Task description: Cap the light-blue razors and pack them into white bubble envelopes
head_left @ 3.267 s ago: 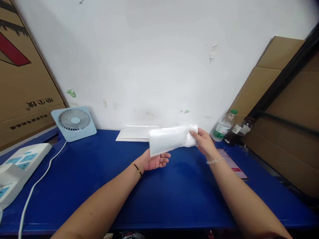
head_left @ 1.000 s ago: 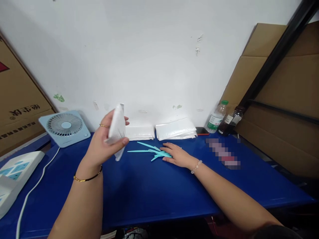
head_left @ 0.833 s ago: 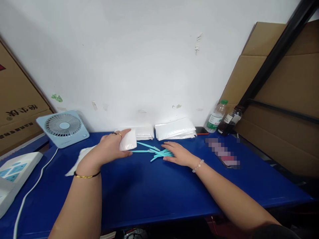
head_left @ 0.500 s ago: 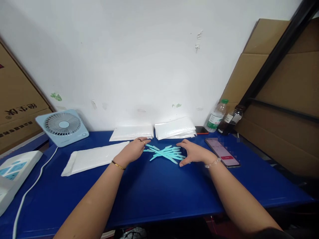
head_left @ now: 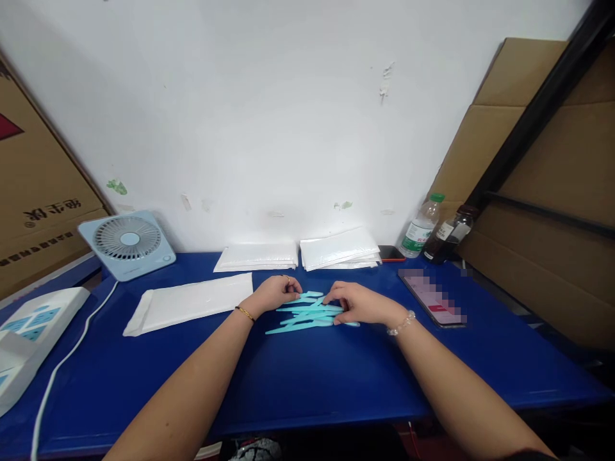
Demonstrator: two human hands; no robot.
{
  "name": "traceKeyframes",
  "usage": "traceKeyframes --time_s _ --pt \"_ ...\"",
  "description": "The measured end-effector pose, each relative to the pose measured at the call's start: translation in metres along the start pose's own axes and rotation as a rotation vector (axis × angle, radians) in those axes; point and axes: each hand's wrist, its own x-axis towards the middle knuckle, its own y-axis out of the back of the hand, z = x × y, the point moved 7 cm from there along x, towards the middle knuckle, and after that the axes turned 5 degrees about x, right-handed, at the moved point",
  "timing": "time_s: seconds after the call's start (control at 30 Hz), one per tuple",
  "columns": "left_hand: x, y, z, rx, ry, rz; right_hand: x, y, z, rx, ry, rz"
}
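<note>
Several slim turquoise eyebrow razors (head_left: 310,314) lie in a loose, overlapping pile on the blue table. My left hand (head_left: 277,294) is at the pile's far left side, thumb and fingers pinched on the end of one razor. From the right, my right hand (head_left: 358,303) curls over the other ends, with thumb and fingertips closed on some of the razors. Which ones it grips is partly hidden by the fingers. Left of the pile, near my left wrist, lies a long white padded envelope (head_left: 192,302).
Two stacks of white envelopes (head_left: 257,256) lie along the wall. A blue fan (head_left: 129,246) and a white power strip (head_left: 41,339) stand at left. On the right are a phone (head_left: 430,298), a clear bottle (head_left: 420,230), a dark bottle (head_left: 444,240) and another phone (head_left: 391,254).
Both hands have moved closer together and closed onto the razors. The pile, crossed in a fan before, now lies more nearly lengthwise from left to right.
</note>
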Motion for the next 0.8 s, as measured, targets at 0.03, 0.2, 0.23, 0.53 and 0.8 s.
traceKeyframes --time_s 0.03,0.2,0.23,0.53,0.8 --pt "0.000 -0.003 0.002 0.032 -0.016 0.005 0.001 0.003 0.002 0.007 -0.012 0.054" --pt "0.002 -0.012 0.003 0.010 0.002 0.037 0.011 0.009 0.021 -0.007 -0.099 0.296" --pt "0.003 -0.014 0.004 0.014 -0.007 0.045 0.014 0.007 0.024 -0.003 -0.103 0.293" --pt "0.008 -0.007 0.008 0.100 -0.093 0.202 0.022 0.010 0.030 -0.022 -0.101 0.314" --pt "0.001 0.010 0.022 0.638 -0.121 0.158 0.010 0.026 0.047 -0.049 -0.149 0.382"
